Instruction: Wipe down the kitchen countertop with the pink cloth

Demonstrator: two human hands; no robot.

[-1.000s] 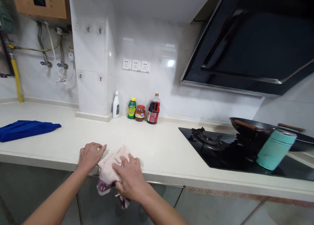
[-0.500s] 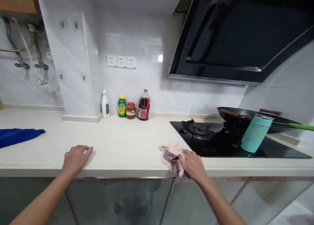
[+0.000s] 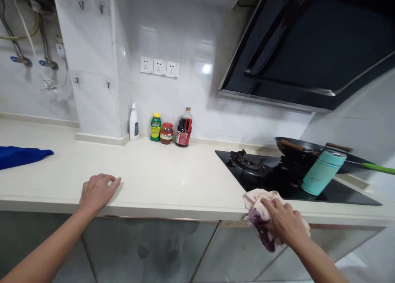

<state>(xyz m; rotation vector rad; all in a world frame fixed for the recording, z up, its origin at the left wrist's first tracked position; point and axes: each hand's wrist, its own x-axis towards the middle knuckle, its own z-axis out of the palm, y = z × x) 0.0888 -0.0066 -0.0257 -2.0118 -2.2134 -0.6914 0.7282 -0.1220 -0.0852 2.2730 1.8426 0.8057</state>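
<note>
My left hand [image 3: 98,191] rests on the pale countertop [image 3: 173,180] near its front edge, fingers curled under and thumb against the forefinger. A small whitish spot shows at the thumb; I cannot tell whether it is an object or the counter. My right hand [image 3: 285,220] is closed on a crumpled white and purple cloth [image 3: 259,215]. The cloth lies over the counter's front edge and partly hangs below it, by the front of the black gas stove [image 3: 336,195]. Just behind it, on the stove, a mint-green flask [image 3: 322,174] stands, appearing tilted.
A wok [image 3: 296,149] with a green-handled utensil [image 3: 378,168] sits on the stove beneath the black range hood [image 3: 286,48]. Along the wall stand a white bottle [image 3: 133,124], a green bottle [image 3: 156,128], a red-lidded jar [image 3: 166,134] and a dark sauce bottle [image 3: 184,130]. Blue cloth [image 3: 21,156] lies left.
My right hand has moved the cloth rightward along the counter's front edge to the stove's front. My left hand stays in about the same place. The whole view has shifted slightly.
</note>
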